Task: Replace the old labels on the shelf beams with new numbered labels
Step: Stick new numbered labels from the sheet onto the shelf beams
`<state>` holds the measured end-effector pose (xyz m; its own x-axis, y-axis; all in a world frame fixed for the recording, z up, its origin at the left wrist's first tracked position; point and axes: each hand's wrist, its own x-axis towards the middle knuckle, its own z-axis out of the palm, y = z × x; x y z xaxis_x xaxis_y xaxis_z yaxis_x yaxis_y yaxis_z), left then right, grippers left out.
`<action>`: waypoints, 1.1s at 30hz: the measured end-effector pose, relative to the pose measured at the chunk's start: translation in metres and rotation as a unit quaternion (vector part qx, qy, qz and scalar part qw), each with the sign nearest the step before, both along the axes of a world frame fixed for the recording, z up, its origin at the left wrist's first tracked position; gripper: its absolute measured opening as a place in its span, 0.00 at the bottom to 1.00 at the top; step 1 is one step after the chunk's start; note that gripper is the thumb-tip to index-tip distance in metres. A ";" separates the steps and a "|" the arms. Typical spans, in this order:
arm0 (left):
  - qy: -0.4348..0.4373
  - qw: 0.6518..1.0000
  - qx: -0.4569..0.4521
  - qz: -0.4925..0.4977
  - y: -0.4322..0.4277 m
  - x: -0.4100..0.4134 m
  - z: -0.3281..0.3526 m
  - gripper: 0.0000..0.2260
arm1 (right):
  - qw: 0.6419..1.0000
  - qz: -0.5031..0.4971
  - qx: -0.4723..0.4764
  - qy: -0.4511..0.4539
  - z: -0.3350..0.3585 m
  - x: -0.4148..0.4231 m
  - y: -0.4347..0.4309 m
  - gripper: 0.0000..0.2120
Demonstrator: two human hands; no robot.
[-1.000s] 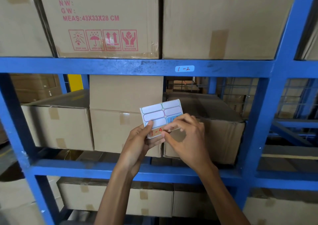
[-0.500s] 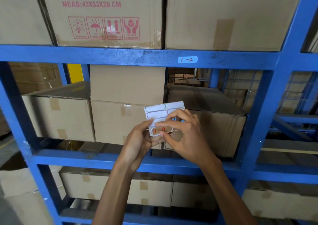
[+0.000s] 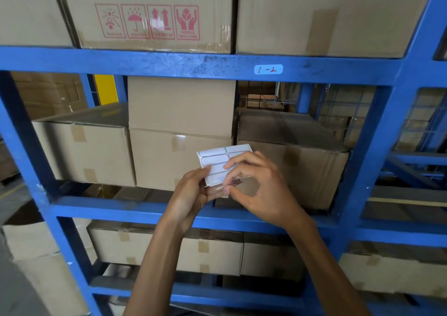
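A white label sheet (image 3: 219, 162) with outlined blank stickers is held up in front of the middle shelf. My left hand (image 3: 191, 194) grips its lower left edge from below. My right hand (image 3: 260, 185) pinches the sheet's lower right part with thumb and forefinger, where a sticker edge seems lifted; the fingers hide that spot. A small label reading "1-2" (image 3: 268, 69) sticks on the upper blue shelf beam (image 3: 169, 64). The lower beam (image 3: 116, 210) runs just under my hands.
Cardboard boxes (image 3: 179, 132) fill the middle shelf behind my hands, more sit above (image 3: 150, 13) and below (image 3: 217, 253). Blue uprights (image 3: 377, 132) stand at right and left (image 3: 21, 132). Another rack shows beyond on the right.
The view has tilted down, so the beams sit lower in frame. The sheet has dropped slightly and tilted, and my right fingers have shifted to its lower edge, covering the written sticker.
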<state>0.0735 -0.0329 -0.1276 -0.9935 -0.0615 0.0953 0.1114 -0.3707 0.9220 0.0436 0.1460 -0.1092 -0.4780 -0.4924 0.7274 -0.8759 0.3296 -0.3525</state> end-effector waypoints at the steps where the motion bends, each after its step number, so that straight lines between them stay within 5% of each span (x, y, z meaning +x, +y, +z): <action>1: -0.007 1.000 0.012 0.006 -0.001 0.000 -0.003 0.17 | 1.000 0.010 -0.010 -0.005 -0.005 0.002 0.001 0.05; 7: -0.026 0.997 0.030 0.071 -0.011 0.004 -0.023 0.14 | 0.995 -0.013 -0.074 -0.066 -0.048 0.005 0.022 0.04; 16: -0.041 0.990 -0.023 0.135 -0.018 0.012 -0.052 0.14 | 0.971 -0.120 -0.004 -0.207 -0.167 -0.042 0.024 0.02; 25: -0.049 0.992 -0.040 0.106 -0.020 0.014 -0.068 0.14 | 0.957 -0.225 0.055 -0.173 -0.215 -0.076 -0.016 0.10; 33: -0.036 0.993 -0.047 0.100 -0.035 0.017 -0.066 0.15 | 0.940 -0.296 0.008 -0.169 -0.236 -0.085 -0.031 0.12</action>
<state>0.0906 -0.0677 -0.1937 -0.9666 -0.2534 0.0395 0.1071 -0.2591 0.9599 -0.0414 0.1147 -0.3451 -0.8738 -0.0770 0.4801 -0.3766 0.7316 -0.5682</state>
